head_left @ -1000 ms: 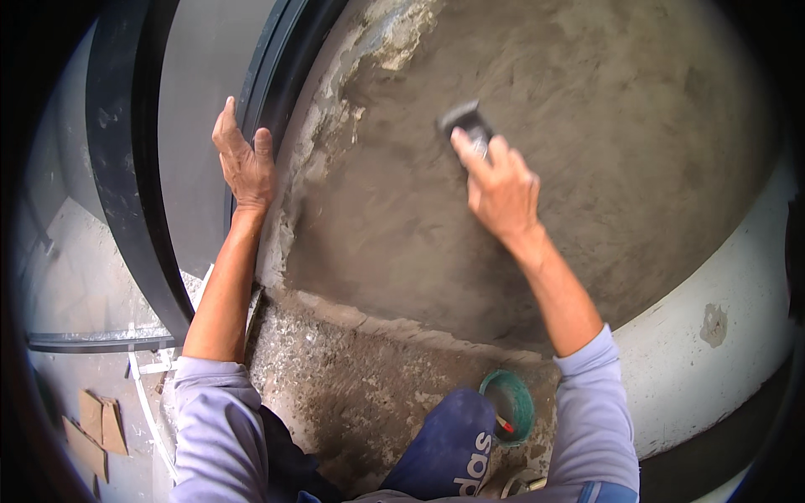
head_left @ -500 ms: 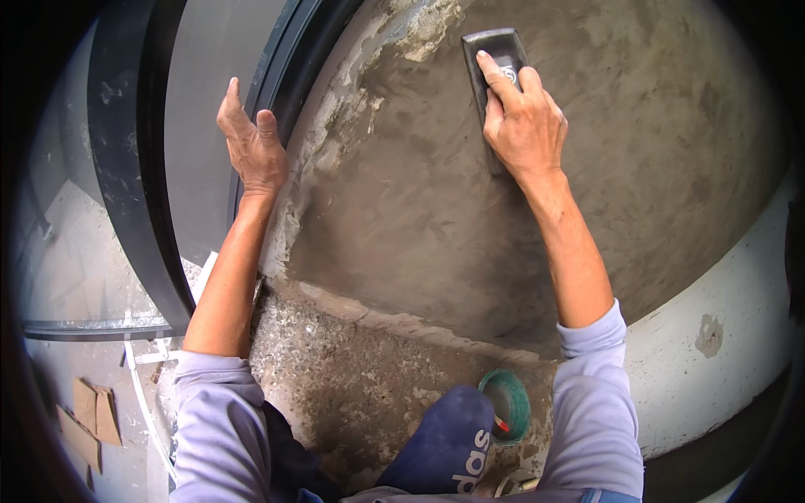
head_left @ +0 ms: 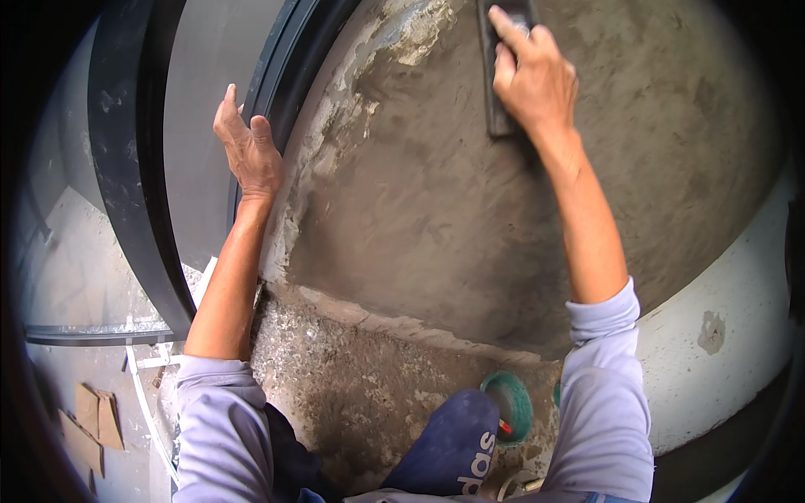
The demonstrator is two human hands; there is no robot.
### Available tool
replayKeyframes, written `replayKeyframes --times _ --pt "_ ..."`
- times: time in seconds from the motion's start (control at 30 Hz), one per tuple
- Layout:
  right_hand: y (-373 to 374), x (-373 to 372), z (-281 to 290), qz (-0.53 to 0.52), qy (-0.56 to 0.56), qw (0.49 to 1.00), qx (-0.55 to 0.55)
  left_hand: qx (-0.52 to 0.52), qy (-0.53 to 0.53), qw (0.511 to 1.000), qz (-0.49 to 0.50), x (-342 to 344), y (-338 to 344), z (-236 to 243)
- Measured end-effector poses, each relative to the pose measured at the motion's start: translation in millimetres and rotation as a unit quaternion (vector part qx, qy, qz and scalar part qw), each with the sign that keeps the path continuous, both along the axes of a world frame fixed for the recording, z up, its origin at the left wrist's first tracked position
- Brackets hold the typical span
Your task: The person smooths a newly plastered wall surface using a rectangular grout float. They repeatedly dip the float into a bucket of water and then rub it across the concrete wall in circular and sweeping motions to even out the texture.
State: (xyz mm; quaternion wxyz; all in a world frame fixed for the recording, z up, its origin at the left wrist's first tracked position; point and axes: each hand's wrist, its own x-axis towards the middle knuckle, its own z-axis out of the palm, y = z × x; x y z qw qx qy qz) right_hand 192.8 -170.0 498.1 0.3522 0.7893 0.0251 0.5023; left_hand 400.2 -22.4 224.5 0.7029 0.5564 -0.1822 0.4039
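Observation:
My right hand (head_left: pixel 537 80) grips a dark rectangular plastering float (head_left: pixel 501 124), its index finger stretched along the back. The float lies against a wide patch of damp grey-brown plaster (head_left: pixel 419 210) near the top of the view; its far end runs close to the upper edge. My left hand (head_left: pixel 249 151) is raised beside the dark frame (head_left: pixel 289 75), fingers extended and thumb apart, holding nothing. Whether it touches the frame, I cannot tell. Rough, flaking old render (head_left: pixel 335 126) borders the plaster's left side.
A green bowl (head_left: pixel 521 411) with something red-tipped in it stands by my knee on the rough, stained ground (head_left: pixel 360 369). Cardboard pieces (head_left: pixel 99 415) and a white cable (head_left: pixel 141 402) lie at lower left. A pale wall surface (head_left: pixel 671 377) curves along the right.
My right hand has pushed the float upward and slightly right across the plaster. My left hand has shifted only a little. A second bit of green now shows beside my right sleeve.

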Motion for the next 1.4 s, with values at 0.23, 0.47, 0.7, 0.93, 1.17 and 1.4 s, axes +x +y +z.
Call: replayKeyframes --times 0.23,0.47,0.7,0.93,1.17,1.4 --pt "-34 -98 -159 -0.095 0.208 0.973 0.006 0.038 -0.015 0.998 0.044 -7 -3 1" --pt "16 19 -68 0.003 0.061 0.998 0.019 -0.013 0.009 1.000 0.001 1 5 3" --pt "-51 -126 -230 -0.109 0.237 0.964 0.053 0.003 -0.007 1.000 0.027 -4 -4 -1" --pt "21 9 -101 -0.020 0.096 0.995 0.020 -0.016 0.001 1.000 0.019 7 9 0" --pt "-28 -80 -190 -0.086 0.192 0.975 0.066 0.029 -0.017 0.998 0.059 0 -3 -2" --pt "-16 -81 -200 -0.094 0.199 0.973 0.066 -0.027 0.024 0.999 -0.008 2 0 -1"
